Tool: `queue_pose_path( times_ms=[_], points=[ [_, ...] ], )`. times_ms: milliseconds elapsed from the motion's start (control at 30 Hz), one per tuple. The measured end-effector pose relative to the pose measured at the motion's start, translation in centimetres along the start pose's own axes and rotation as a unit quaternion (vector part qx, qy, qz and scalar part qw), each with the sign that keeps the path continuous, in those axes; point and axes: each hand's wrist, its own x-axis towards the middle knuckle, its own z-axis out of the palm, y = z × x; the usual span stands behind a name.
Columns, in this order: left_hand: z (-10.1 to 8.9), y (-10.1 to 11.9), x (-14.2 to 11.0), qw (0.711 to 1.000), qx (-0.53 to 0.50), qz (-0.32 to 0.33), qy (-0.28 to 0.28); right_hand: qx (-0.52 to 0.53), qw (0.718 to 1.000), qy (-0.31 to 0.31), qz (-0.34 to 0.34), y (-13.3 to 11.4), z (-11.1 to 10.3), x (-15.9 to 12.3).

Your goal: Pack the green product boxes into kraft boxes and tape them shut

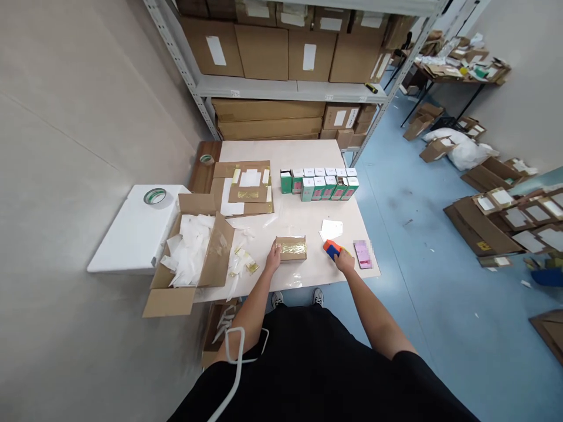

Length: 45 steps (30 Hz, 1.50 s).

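A small cardboard box [291, 249] with shiny tape across its top lies near the table's front edge. My left hand [273, 257] is closed on the box's left end. To the right, my right hand [344, 261] grips an orange-and-blue hand tool [331, 248], perhaps a tape dispenser; its exact kind is too small to tell. White paper pieces [331, 228] lie just beyond that tool. Beside my right hand is a phone [363, 254] with a pink-purple screen. Crumpled tape and paper scraps [241, 261] lie left of the small box.
Green-and-white boxes [324, 186] stand in rows farther back. Flattened cardboard [246, 190] lies at the left, behind an open carton [223, 246] of white paper. A tape roll [155, 196] rests on a white surface [132, 234]. Shelving [281, 88] holding cartons rises behind the table [281, 152].
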Motion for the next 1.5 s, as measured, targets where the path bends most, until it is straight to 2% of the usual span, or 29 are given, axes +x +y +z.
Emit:
queue_pose_path(
  times_ms=[133, 233, 300, 400, 467, 533, 667, 833, 967, 1033, 1100, 1200, 1333, 1433, 1500],
  points=[
    [-0.3, -0.3, 0.4, 1.000, 0.021, -0.004, -0.010, 0.060, 0.996, -0.036, 0.055, -0.4, 1.2, 0.4],
    [-0.2, -0.2, 0.7, 1.000, 0.027, 0.002, -0.005, 0.086, 0.993, -0.043, 0.071, -1.1, 1.1, 0.6],
    [-0.1, -0.1, 0.8, 0.999, 0.031, 0.008, 0.000, 0.109, 0.992, -0.028, 0.048, -2.3, 0.7, 0.3],
    [0.0, -0.1, 0.9, 0.999, 0.033, 0.002, 0.004, 0.222, 0.972, 0.003, -0.074, -5.8, 0.4, -1.1],
    [0.0, -0.1, 1.1, 1.000, 0.027, -0.007, 0.001, 0.275, 0.952, -0.019, -0.130, -8.7, 0.9, -2.5],
    [-0.3, 0.0, 1.6, 0.999, 0.024, -0.022, -0.006, 0.294, 0.942, -0.055, -0.152, -11.2, 1.9, -4.0],
    [-1.4, 1.4, 3.0, 0.996, 0.059, -0.059, -0.018, 0.309, 0.939, -0.028, -0.145, -13.9, 3.0, -5.5],
    [-1.8, 4.7, 3.4, 0.996, 0.056, -0.028, -0.068, 0.299, 0.950, -0.035, -0.088, -13.6, 0.9, -5.2],
    [-1.8, 6.1, 2.2, 0.996, 0.004, 0.054, -0.071, 0.344, 0.932, 0.027, -0.112, -12.9, 0.1, -5.4],
    [-1.6, 5.9, 1.7, 0.994, 0.000, 0.089, -0.058, 0.356, 0.926, 0.049, -0.116, -12.9, 0.5, -5.7],
    [-1.4, 5.2, 1.4, 0.994, 0.016, 0.102, -0.048, 0.341, 0.932, 0.061, -0.108, -13.1, 0.9, -5.9],
    [-1.0, 3.8, 1.3, 0.993, 0.034, 0.093, -0.058, 0.323, 0.937, 0.077, -0.108, -13.5, 1.4, -5.9],
    [-1.1, 2.5, 1.7, 0.993, 0.032, 0.080, -0.077, 0.347, 0.925, 0.091, -0.123, -13.6, 1.7, -5.3],
    [-0.7, 2.5, 2.5, 0.992, 0.047, 0.081, -0.086, 0.352, 0.923, 0.096, -0.120, -13.1, 1.3, -4.4],
    [0.3, 2.9, 3.2, 0.990, 0.058, 0.086, -0.094, 0.349, 0.925, 0.096, -0.120, -12.5, 0.7, -3.6]
  ],
)
